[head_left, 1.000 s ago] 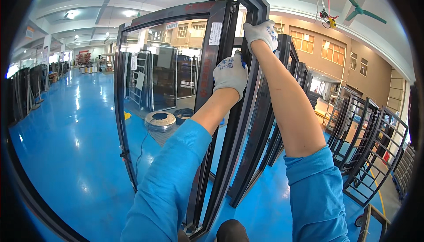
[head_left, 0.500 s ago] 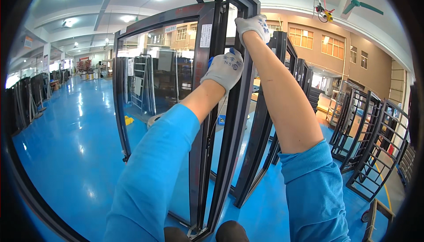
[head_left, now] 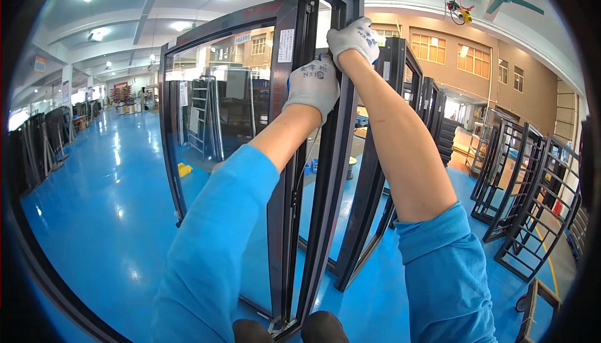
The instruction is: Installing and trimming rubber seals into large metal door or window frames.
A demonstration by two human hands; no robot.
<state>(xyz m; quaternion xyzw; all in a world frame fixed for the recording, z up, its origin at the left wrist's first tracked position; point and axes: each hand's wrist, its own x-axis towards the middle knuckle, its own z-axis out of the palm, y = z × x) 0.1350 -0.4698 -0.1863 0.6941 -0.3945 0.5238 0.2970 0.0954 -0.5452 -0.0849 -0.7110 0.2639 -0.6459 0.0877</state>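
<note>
A tall dark window frame (head_left: 343, 155) stands upright in front of me. Its glazed sash (head_left: 285, 99) is swung out to the left, with a white label (head_left: 285, 46) near its top corner. My right hand (head_left: 354, 39), in a white glove, is closed around the upper part of the frame. Lower and to the left, my gloved left hand (head_left: 312, 85) is closed at the gap between sash and frame. Its fingertips are mostly hidden, so what it holds cannot be made out. A thin line shows just below that wrist.
More dark frames (head_left: 369, 218) stand close behind on the right. Barred frames (head_left: 538, 211) lean farther right, near a low wooden-edged cart (head_left: 535, 312). A yellow object (head_left: 184, 169) lies on the blue floor (head_left: 94, 218) beyond the glass. My knees (head_left: 324, 327) are close to the frame's bottom.
My left hand has moved slightly up along the gap, its fingers now less visible. My right hand stays on the frame. The whole view has shifted a little.
</note>
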